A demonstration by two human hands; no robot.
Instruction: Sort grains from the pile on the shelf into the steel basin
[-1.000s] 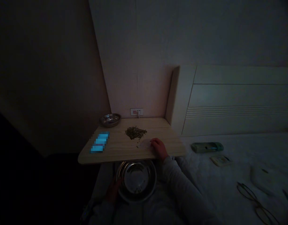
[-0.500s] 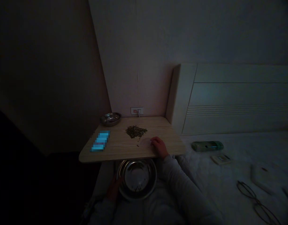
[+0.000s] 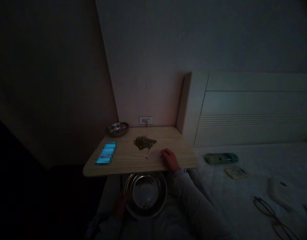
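My right hand (image 3: 169, 159) rests on the wooden tabletop with its fingers closed on the edge of a thin translucent piece (image 3: 154, 154), perhaps plastic. That piece lies flat beside a pile of small dark grains or seeds (image 3: 144, 142), with a few stray bits next to it. Below the table's front edge, my left hand (image 3: 121, 202) grips the left rim of a steel basin (image 3: 163, 199). Some dark bits (image 3: 145, 206) lie on the basin's bottom. In the dim light the left fingers show only in part.
On the wooden table (image 3: 178, 136), a small steel bowl (image 3: 117, 129) stands at the back left, near a pixelated bright screen (image 3: 106, 153). A wall socket (image 3: 145, 120) is behind. The bed (image 3: 218, 200) holds a green case (image 3: 221, 158), a small box (image 3: 236, 172) and glasses (image 3: 268, 210).
The whole view has shifted slightly, so the table and basin sit a little lower in the picture. Both hands keep nearly the same place and hold.
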